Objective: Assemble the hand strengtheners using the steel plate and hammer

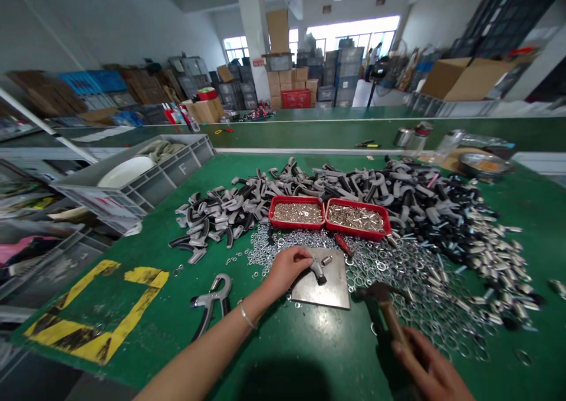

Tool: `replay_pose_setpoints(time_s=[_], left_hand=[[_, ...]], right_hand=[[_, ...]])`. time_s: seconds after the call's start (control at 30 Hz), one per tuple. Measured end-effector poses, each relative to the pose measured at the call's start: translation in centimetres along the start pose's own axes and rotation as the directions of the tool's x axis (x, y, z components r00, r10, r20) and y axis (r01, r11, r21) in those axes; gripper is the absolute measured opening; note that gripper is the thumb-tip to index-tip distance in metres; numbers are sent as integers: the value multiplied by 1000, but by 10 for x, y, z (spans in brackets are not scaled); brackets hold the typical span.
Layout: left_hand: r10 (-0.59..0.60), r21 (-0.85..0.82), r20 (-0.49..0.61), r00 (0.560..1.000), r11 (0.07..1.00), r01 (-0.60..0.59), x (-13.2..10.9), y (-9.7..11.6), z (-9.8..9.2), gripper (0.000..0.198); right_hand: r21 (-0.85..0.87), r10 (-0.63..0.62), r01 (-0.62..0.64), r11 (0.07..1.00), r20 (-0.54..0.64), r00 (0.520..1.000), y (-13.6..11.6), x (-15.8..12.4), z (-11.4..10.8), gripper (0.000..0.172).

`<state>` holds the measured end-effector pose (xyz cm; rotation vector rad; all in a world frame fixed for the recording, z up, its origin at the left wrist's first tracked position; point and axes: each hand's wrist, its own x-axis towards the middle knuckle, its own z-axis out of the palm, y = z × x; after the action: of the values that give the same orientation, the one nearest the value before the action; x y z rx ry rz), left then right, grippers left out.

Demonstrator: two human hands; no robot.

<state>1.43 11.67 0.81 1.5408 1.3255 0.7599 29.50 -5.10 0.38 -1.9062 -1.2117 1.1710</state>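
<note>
My left hand (288,266) pinches a small grey plastic handle part (317,267) with a black end against a square metal plate (325,295). Beside that part, a small silver cylinder (326,260) lies on the plate. In my right hand (427,360) is a claw hammer (390,315), gripped by its wooden handle, its head over the table to the right of the plate. Left of my left forearm rests a grey and black pruner-like piece (213,301) with a spring. A red-handled tool (344,245) lies just behind the plate.
Two red trays (297,226) of tiny metal parts stand behind the plate. Grey and black handles (239,203) are heaped behind them. Loose metal rings (375,265) and silver cylinders (499,253) spread rightward. A grey crate (177,174) and yellow tape (128,324) are left.
</note>
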Motion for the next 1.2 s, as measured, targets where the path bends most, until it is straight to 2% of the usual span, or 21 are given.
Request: replay_pose_setpoints(time_s=[0.07, 0.13, 0.23, 0.3, 0.57, 0.6, 0.67, 0.73, 0.8, 0.87, 0.93, 1.0, 1.03, 1.1, 1.2], left_hand=[[13, 69, -26, 1000, 998, -11, 18, -2, 11, 9], [9, 121, -23, 1000, 993, -6, 28, -7, 17, 9], [5, 170, -3, 1000, 985, -5, 33, -12, 19, 8], [6, 209, 6, 1000, 978, -7, 33, -12, 18, 8], [34, 331, -1, 999, 943, -32, 33, -6, 17, 11], [54, 360, 10, 998, 931, -54, 33, -5, 16, 11], [152, 449, 77, 985, 877, -170, 33, -2, 14, 11], [271, 558, 194, 943, 760, -333, 31, 2, 12, 13], [329, 638, 244, 912, 654, -406, 24, 4, 13, 14], [334, 673, 162, 928, 651, -352, 14, 2, 18, 47], [312, 659, 52, 949, 703, -267, 2, -4, 25, 86], [273, 628, 3, 962, 748, -215, -6, -9, 32, 96], [252, 615, 2, 968, 763, -200, -8, -11, 35, 95], [216, 597, 14, 976, 781, -182, -9, -12, 37, 92], [180, 586, 46, 983, 792, -173, -8, -11, 35, 92]], right_hand=[[98, 25, -30, 995, 57, 998, -16, 12, 0, 66], [122, 4, -14, 992, 76, 997, -24, 24, -3, 67], [-2, -114, 114, 993, 18, 993, -27, 43, -9, 57], [-75, -166, 168, 983, 24, 986, -27, 54, -11, 53], [-169, -249, 287, 943, 216, 944, -36, 75, -8, 50], [-176, -253, 296, 939, 228, 940, -36, 77, -7, 50], [-195, -269, 318, 928, 242, 932, -38, 81, -6, 50], [-227, -294, 353, 908, 255, 921, -42, 83, -6, 50], [-257, -349, 416, 872, 269, 898, -51, 83, -6, 50], [-270, -460, 527, 806, 276, 844, -62, 79, -6, 51], [-287, -599, 649, 705, 248, 761, -74, 75, -3, 55], [-359, -671, 709, 606, 248, 699, -82, 75, 4, 57], [-407, -669, 711, 573, 269, 693, -83, 77, 8, 58], [-468, -606, 689, 553, 342, 718, -82, 84, 14, 59], [-409, -526, 657, 634, 395, 753, -68, 101, 17, 56]])
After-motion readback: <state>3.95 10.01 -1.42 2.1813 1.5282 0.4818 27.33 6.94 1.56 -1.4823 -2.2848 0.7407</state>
